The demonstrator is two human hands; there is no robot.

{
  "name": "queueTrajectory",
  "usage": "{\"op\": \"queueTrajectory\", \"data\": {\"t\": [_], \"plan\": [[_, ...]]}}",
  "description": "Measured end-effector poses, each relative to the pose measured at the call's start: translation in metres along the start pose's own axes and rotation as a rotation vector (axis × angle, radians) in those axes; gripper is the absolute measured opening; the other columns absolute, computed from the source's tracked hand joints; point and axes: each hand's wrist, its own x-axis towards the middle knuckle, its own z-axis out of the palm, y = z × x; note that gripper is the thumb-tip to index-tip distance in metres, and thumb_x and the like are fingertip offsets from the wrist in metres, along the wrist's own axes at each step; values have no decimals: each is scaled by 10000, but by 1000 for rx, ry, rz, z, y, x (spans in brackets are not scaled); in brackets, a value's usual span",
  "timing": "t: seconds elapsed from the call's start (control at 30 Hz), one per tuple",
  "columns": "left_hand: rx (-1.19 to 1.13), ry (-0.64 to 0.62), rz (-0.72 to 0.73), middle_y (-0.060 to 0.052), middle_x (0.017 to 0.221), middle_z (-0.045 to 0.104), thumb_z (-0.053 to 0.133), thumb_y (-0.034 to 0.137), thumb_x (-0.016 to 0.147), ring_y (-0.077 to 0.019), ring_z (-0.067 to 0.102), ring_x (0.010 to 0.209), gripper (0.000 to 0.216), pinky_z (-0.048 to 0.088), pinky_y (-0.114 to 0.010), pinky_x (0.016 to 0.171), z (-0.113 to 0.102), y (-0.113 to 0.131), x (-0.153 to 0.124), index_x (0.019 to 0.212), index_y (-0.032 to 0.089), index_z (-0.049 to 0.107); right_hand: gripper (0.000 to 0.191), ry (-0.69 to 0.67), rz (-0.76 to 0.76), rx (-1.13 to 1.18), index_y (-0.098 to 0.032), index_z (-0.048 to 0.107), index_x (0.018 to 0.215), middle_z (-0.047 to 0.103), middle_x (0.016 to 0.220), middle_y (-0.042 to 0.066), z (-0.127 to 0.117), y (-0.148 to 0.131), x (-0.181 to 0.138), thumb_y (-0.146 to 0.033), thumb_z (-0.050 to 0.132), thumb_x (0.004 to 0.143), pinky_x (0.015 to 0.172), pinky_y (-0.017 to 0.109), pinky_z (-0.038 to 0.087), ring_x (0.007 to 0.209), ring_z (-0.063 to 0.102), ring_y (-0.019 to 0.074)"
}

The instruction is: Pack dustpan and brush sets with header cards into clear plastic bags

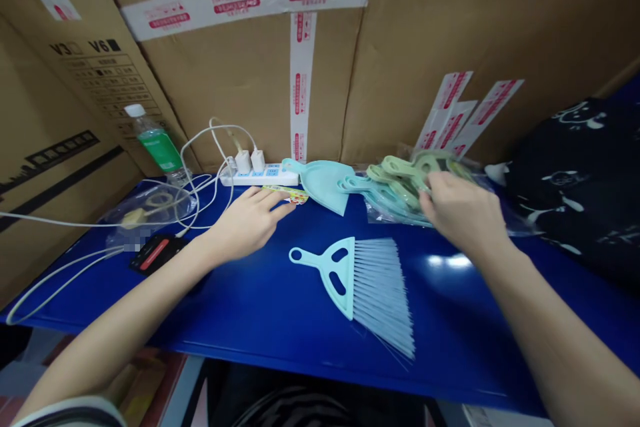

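My left hand (255, 223) reaches over the blue table with its fingers stretched out. Its fingertips touch or cover a small yellow patterned strip (299, 196); whether it is gripped does not show. My right hand (463, 213) has its fingers curled at a pale green looped handle (426, 163), part of a stack of green and turquoise handled pieces in clear plastic. What the fingers cover is hidden. A turquoise dustpan (327, 183) lies between my hands. Nearer to me is a turquoise hand brush (345, 277), flat, its bristles pointing right.
A white power strip (260, 175) with plugged chargers stands by the cardboard boxes (240, 80). White cables loop across the left side, around a bottle (161, 147) and a dark phone-like device (157, 253). A black patterned fabric item (585, 173) sits at right.
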Motion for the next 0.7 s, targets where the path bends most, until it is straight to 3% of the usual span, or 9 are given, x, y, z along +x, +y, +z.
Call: {"op": "queueTrajectory", "data": {"t": [0.07,0.13,0.2,0.33,0.4,0.57,0.7], "plan": [[-17,33,-40,-124,1144,655,385,94,893,-254,621,1003,360,473,-383,804,-3,2,-17,1182,133,597,187,50,-101,25,-180,533,710,583,630,64,-11,-19,0,-171,433,868,496,272,279,558,491,170],[-47,83,-111,-116,1094,668,357,107,918,-239,629,949,346,476,-366,763,-6,3,-31,1168,129,595,258,166,-380,137,-163,565,710,589,620,50,-24,-46,-2,-101,405,902,554,272,341,577,507,162],[-91,140,-206,-109,1055,671,336,120,935,-224,626,914,337,476,-354,752,-10,2,-39,1157,131,589,306,253,-535,272,-149,604,743,608,636,33,-37,-76,-7,-46,379,922,610,268,371,619,526,153],[-230,254,-371,-84,946,661,323,152,952,-200,599,866,308,476,-337,762,-15,-2,-44,1106,145,591,328,246,-733,529,-165,611,703,593,622,-7,-47,-122,-26,-72,404,939,583,285,339,580,478,137],[-315,264,-370,-76,919,656,336,172,958,-194,584,859,290,474,-335,773,-14,-2,-41,1073,146,601,330,219,-797,623,-170,597,684,570,612,-21,-43,-134,-36,-81,407,940,571,291,319,562,448,130],[-509,-20,-116,-57,974,687,365,149,950,-185,590,906,290,469,-337,822,2,6,-29,1062,160,633,289,154,-891,697,-171,607,714,558,626,-34,-31,-141,-48,-83,428,923,570,302,299,587,437,128],[-502,-155,-97,-87,1007,704,398,119,923,-202,615,923,294,468,-349,827,21,8,-14,1063,134,656,271,158,-918,745,-172,607,702,543,626,-38,-33,-141,-48,-91,454,911,577,306,300,594,424,124]]}}
